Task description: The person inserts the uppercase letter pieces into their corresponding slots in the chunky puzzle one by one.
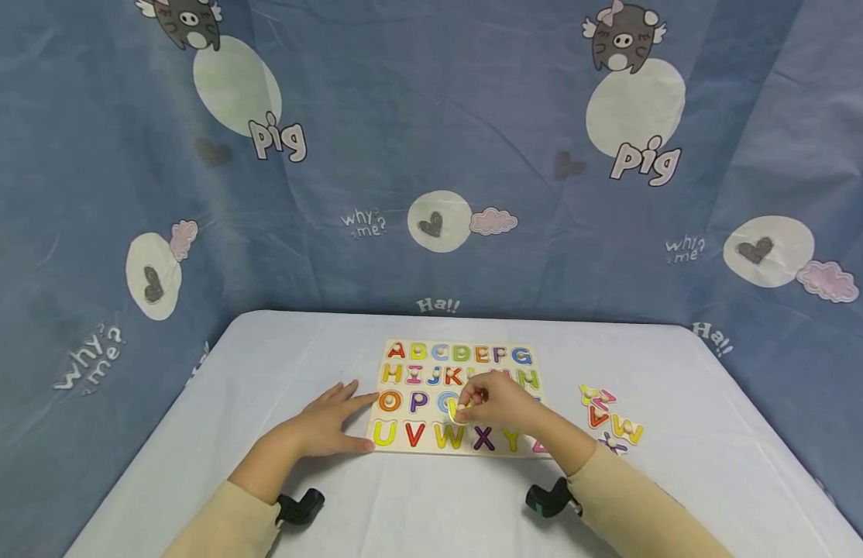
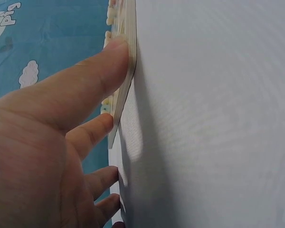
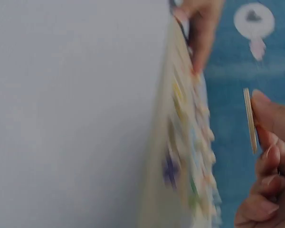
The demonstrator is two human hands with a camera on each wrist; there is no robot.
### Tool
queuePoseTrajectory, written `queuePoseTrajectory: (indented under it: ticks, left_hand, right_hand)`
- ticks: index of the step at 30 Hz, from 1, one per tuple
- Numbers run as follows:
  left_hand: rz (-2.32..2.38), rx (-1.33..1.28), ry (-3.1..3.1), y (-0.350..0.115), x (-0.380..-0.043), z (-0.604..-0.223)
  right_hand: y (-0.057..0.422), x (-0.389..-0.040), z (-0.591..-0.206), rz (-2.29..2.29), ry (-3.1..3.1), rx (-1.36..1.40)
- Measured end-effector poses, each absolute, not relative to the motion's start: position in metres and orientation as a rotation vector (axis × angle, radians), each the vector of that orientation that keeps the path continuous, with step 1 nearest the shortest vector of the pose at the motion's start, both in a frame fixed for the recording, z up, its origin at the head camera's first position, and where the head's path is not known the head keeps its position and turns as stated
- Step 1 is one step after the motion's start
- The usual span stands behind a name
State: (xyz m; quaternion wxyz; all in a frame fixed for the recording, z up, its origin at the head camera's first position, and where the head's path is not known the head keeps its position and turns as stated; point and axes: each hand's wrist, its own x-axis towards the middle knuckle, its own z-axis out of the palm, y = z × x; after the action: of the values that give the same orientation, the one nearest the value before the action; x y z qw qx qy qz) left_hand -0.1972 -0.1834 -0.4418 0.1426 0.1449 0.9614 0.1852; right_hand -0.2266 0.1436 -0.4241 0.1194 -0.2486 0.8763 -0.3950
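A wooden alphabet puzzle board [image 1: 398, 418] lies on the table with rows of coloured letters. My right hand [image 1: 500, 399] pinches a yellow letter piece [image 1: 453, 411] between thumb and fingers, above the board's third row. In the right wrist view that piece [image 3: 250, 121] shows edge-on as a thin wooden slab, raised off the board. My left hand [image 1: 327, 425] is spread at the board's left side. In the left wrist view its thumb and index finger touch the board's edge [image 2: 130, 61]. The right hand hides several letters of the middle rows.
To the right of the board lie several loose letter pieces: a yellow and white W [image 1: 627, 428], a red V [image 1: 597, 417], a purple X [image 1: 613, 443], and a pink and a yellow piece overlapping. A blue patterned cloth [image 1: 431, 155] hangs behind the white table [image 1: 299, 349].
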Motion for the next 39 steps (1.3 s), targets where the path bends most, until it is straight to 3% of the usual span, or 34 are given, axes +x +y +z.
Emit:
queuePoseTrajectory:
  ticks: [15, 39]
  left_hand:
    - [0.542, 0.482, 2.761, -0.187, -0.198, -0.441]
    - [0.554, 0.504, 2.753, -0.188, -0.198, -0.439]
  right_hand:
    - [0.053, -0.219, -0.438, -1.100, 2.584, -0.708]
    - [0.022, -0.219, -0.447, -0.974, 2.643, -0.658]
